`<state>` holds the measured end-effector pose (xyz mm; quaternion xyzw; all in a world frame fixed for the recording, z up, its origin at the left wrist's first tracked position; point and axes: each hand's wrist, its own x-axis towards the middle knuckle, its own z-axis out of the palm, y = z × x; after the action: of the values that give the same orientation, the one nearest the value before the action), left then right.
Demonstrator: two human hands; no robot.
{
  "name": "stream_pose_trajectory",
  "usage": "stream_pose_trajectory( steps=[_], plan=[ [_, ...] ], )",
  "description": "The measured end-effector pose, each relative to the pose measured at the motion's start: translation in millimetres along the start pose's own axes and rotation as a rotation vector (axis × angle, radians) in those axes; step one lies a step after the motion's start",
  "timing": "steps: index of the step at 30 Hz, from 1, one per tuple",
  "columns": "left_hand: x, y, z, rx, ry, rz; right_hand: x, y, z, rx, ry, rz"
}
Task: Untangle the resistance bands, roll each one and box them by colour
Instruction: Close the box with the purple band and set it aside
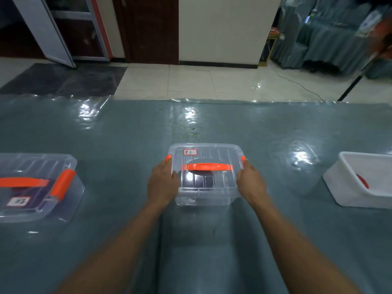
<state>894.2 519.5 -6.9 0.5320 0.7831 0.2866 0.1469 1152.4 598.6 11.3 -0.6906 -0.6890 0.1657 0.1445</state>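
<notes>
A clear lidded box point(212, 153) with an orange handle and orange side clips stands in the middle of the table, a small handwritten label on its lid. Something dark, seemingly a rolled black band point(199, 180), lies inside. My left hand point(163, 183) grips the box's left side at the clip, and my right hand point(251, 181) grips its right side. A second clear box point(38, 166) with orange handle and clip sits at the far left, with dark and red shapes inside. In the white bin point(347, 187) at the right lies a red band point(362, 181).
The table point(127, 134) carries a grey-blue cloth under a shiny clear plastic sheet. Beyond its far edge are a tiled floor point(191, 81), a loose cable, a door and draped chairs at the back right.
</notes>
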Motion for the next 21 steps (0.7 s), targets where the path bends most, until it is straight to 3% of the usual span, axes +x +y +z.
stream_pose_trajectory(
  steps=[3, 5, 9, 13, 21],
  plan=[
    [-5.5, -3.4, -15.5, 0.294, -0.148, 0.142, -27.4, 3.1, -18.3, -0.089, -0.079, -0.001],
    [-14.1, 2.7, -21.7, 0.363, -0.176, 0.238, -45.5, 2.5, -32.0, -0.125, -0.123, -0.019],
    [-43.5, 37.8, -23.7, 0.292, -0.198, 0.488, -90.5, 6.4, -53.9, -0.050, -0.162, -0.039],
    [-85.9, 86.9, -7.0, 0.184, -0.299, 0.584, -135.4, 37.4, -69.2, -0.003, -0.180, -0.017],
    [-172.1, 230.6, 75.9, 0.197, -0.542, 0.805, -207.2, 179.6, -136.3, 0.129, -0.064, 0.182]
  ],
)
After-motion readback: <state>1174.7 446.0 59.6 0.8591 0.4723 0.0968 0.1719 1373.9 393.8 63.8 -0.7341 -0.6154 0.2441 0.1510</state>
